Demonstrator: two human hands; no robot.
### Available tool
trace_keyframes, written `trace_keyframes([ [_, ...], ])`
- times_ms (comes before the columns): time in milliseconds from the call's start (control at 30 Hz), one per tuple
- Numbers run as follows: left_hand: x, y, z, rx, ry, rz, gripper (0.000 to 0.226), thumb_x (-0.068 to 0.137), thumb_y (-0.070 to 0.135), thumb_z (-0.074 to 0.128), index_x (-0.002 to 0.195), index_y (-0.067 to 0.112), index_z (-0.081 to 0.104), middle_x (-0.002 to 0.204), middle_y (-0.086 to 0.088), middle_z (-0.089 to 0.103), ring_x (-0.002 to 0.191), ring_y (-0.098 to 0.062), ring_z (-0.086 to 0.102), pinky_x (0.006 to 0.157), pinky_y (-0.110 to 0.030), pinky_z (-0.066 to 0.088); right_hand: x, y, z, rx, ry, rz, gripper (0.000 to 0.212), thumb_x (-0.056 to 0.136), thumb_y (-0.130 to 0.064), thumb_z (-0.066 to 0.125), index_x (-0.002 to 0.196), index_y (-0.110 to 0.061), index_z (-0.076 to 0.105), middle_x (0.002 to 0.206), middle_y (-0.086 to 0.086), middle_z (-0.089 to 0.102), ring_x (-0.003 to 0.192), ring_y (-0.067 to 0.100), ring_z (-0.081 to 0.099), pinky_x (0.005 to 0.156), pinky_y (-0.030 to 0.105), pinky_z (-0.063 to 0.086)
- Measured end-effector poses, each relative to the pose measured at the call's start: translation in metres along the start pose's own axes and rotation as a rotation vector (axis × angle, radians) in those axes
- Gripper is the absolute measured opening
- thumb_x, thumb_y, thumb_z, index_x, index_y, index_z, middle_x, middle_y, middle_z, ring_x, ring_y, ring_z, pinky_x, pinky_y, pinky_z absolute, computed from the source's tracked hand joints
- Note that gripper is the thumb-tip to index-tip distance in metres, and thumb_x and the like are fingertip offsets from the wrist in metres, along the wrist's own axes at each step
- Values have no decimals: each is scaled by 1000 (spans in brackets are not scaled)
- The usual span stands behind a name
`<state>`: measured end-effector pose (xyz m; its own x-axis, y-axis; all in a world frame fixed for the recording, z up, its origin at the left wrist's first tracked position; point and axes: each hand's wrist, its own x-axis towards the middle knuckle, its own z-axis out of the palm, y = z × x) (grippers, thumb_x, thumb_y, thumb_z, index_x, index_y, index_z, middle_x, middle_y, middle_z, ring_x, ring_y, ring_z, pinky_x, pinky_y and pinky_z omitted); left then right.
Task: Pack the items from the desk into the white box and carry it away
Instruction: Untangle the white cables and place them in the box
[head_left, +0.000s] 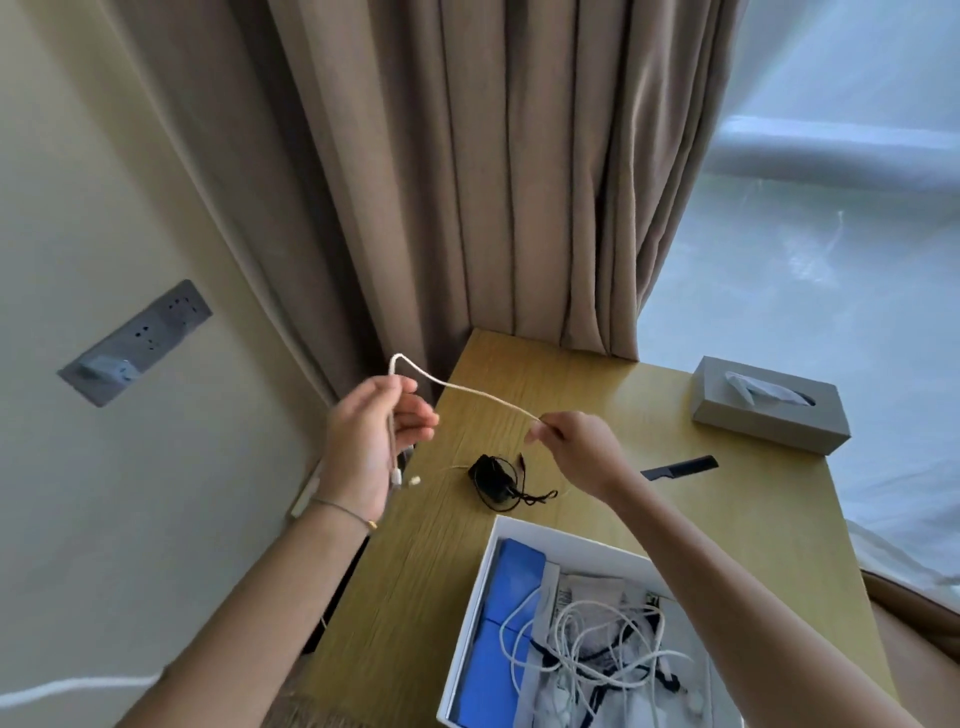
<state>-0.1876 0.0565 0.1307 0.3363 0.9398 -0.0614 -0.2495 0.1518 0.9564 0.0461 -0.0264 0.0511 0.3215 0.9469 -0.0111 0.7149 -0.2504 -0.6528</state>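
A white braided cable (467, 391) stretches in the air above the wooden desk (727, 493). My left hand (371, 441) grips one doubled part of it, with both plug ends hanging below the palm. My right hand (571, 441) pinches the other part between thumb and fingers. The white box (470, 613) stands open at the desk's near edge, holding a blue flat item (498, 623), a tangle of white cord (587, 639) and printed paper. A small black item with cords (493, 480) and a black comb (680, 466) lie on the desk.
A grey tissue box (769, 410) sits at the desk's far right. Brown curtains (493, 182) hang behind the desk, beside a window. A grey socket panel (137, 340) is on the left wall.
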Motion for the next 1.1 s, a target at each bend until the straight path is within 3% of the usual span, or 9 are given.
trace_keyframes([
  [167,-6,-31,48,383,-128,214,26,103,21,49,91,9,69,83,-7,76,82,-21,74,74,-32,61,-25,-31,-16,-156,-155,-58,35,105,-22,41,98,-23,75,88,-8,72,77,10,66,70,33,53],
  [233,-10,-39,65,570,-203,319,24,103,23,50,92,13,70,86,3,76,82,-12,72,77,-25,58,-36,-38,-25,-123,-181,-87,33,105,-21,44,95,-22,76,86,-13,71,74,2,64,68,26,51],
  [333,-14,-44,77,761,-357,382,27,103,23,50,84,20,68,72,12,71,68,-2,67,60,-14,50,-47,-44,-43,-44,-134,-122,29,103,-24,53,82,-23,74,59,-16,58,53,-1,53,54,16,37],
  [467,-13,-47,89,916,-467,442,53,105,26,45,53,31,38,45,12,45,45,-7,42,47,-19,25,-56,-35,-65,1,-48,-96,30,99,-30,61,69,-29,65,52,-19,56,54,-2,53,51,14,34],
  [533,-9,-48,92,829,-524,323,51,105,32,44,55,27,37,48,11,37,46,-6,35,52,-25,30,-59,-23,-73,150,-34,-62,32,100,-29,60,68,-28,63,51,-19,53,50,3,46,52,16,34],
  [667,4,-44,92,404,-534,-18,51,104,40,44,54,26,44,53,5,41,54,-17,44,64,-35,47,-64,2,-84,426,54,36,32,102,-23,56,71,-23,65,58,-12,49,60,13,45,55,27,40],
  [767,15,-37,81,92,-485,-176,47,95,47,54,54,25,49,52,3,42,48,-15,45,58,-32,48,-65,27,-89,556,139,97,32,103,-15,54,73,-13,65,65,9,46,64,22,41,63,34,35],
  [933,35,-19,54,-269,-399,-246,47,102,46,40,64,21,47,46,6,34,41,-10,36,48,-23,42,-69,66,-95,642,249,191,29,103,-8,53,77,-5,66,60,-1,48,57,11,45,64,27,39],
  [1100,47,-2,33,-390,-277,-228,41,106,39,33,72,20,47,48,7,35,42,-8,35,48,-20,42,-72,93,-94,490,338,265,24,99,-10,59,80,-13,72,66,6,59,62,17,50,64,32,42],
])
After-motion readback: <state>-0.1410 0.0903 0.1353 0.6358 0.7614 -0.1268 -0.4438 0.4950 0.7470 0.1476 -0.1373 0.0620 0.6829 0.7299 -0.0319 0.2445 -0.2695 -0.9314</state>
